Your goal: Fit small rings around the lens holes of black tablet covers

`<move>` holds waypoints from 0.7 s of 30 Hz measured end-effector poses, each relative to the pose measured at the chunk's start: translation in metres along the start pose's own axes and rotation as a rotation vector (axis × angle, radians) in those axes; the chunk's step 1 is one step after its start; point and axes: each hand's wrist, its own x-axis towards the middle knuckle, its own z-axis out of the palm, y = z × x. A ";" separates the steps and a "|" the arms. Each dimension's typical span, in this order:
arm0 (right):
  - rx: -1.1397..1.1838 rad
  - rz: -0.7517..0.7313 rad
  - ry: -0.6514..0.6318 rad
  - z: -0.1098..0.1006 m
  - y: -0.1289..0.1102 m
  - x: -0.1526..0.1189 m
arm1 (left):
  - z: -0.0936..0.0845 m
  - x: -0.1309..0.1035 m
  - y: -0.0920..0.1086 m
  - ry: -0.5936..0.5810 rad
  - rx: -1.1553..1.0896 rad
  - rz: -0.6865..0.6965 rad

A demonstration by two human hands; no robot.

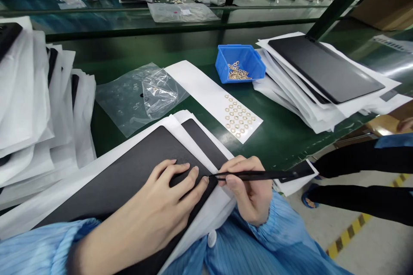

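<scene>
My left hand (174, 197) lies with its fingers spread on a dark flat panel (129, 172), which rests on white sheets in front of me. In my right hand (247, 189) is a pair of black tweezers (258, 175), pinched between thumb and fingers. Their tips touch or nearly touch the panel's right corner, close to my left fingertips. Whether the tips hold anything is too small to tell. Beyond the panel lies a white strip (206, 90) with rows of small tan rings (238, 116) on it.
A blue bin (240, 62) holds more rings. Stacked dark panels with white sheets (325, 68) stand at right, wrapped panels (26, 107) at left. A clear plastic bag (135, 94) lies between. Behind is a shelf (97, 21). A person's legs (361, 180) are at right.
</scene>
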 end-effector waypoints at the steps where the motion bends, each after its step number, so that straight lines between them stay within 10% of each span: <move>1: 0.001 -0.007 0.001 0.000 0.000 0.000 | -0.002 0.001 -0.001 -0.001 -0.003 0.013; 16: 0.155 0.050 0.001 -0.001 -0.007 -0.002 | -0.005 0.006 -0.001 0.130 -0.084 -0.011; 21: -0.121 -0.072 0.062 -0.036 0.002 0.065 | -0.005 0.005 -0.002 0.152 -0.073 -0.004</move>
